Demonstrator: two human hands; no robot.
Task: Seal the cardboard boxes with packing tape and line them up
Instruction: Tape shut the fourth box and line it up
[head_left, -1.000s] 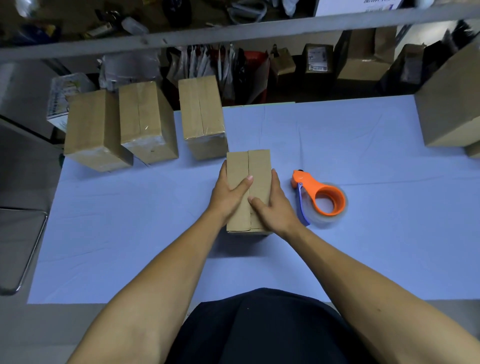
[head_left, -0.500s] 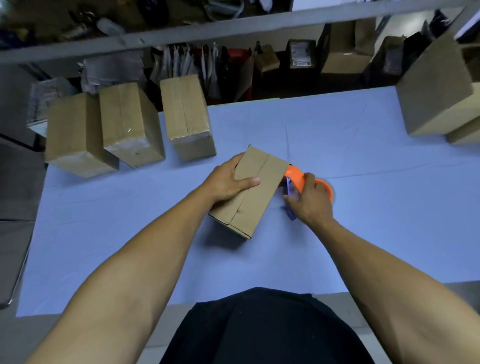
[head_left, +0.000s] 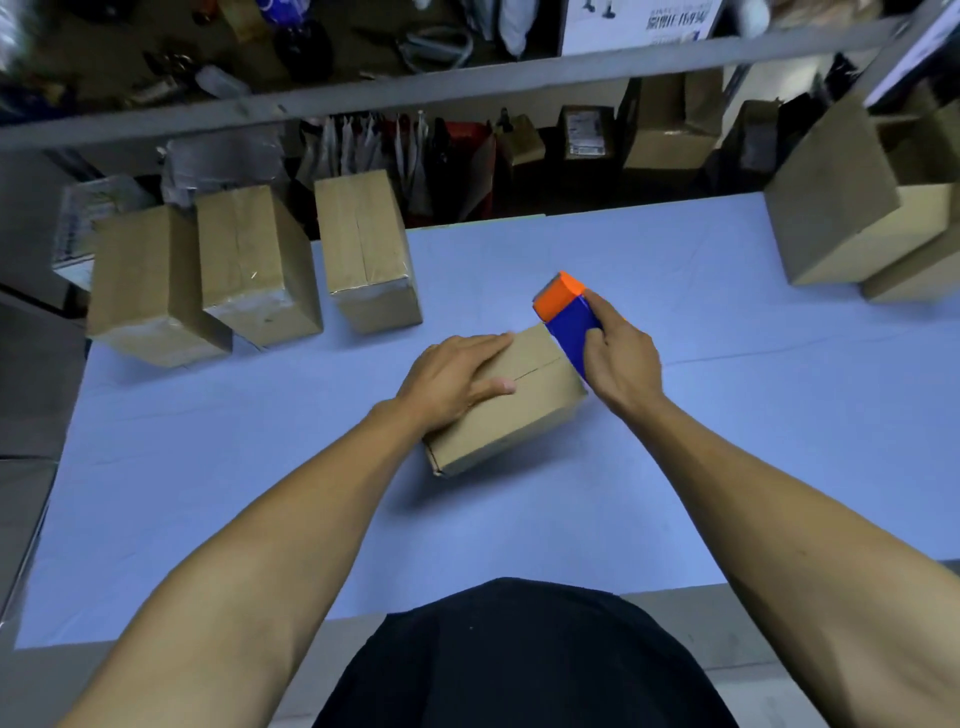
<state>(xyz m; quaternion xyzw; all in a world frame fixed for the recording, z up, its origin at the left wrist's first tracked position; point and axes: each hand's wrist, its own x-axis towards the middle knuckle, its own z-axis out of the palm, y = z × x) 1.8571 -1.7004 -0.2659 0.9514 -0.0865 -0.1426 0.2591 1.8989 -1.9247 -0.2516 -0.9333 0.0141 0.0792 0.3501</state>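
On the blue-covered table (head_left: 727, 415), centre: one cardboard box (head_left: 511, 415), lying askew, top seam untaped. Left hand (head_left: 452, 382) rests flat on its lid, fingers straight. Right hand (head_left: 621, 364) grips an orange-and-blue tape dispenser (head_left: 569, 312), set at the box's far right end. Far left edge: three sealed boxes (head_left: 249, 265) in a row, side by side. Far right edge: two larger cartons (head_left: 852, 218), stacked.
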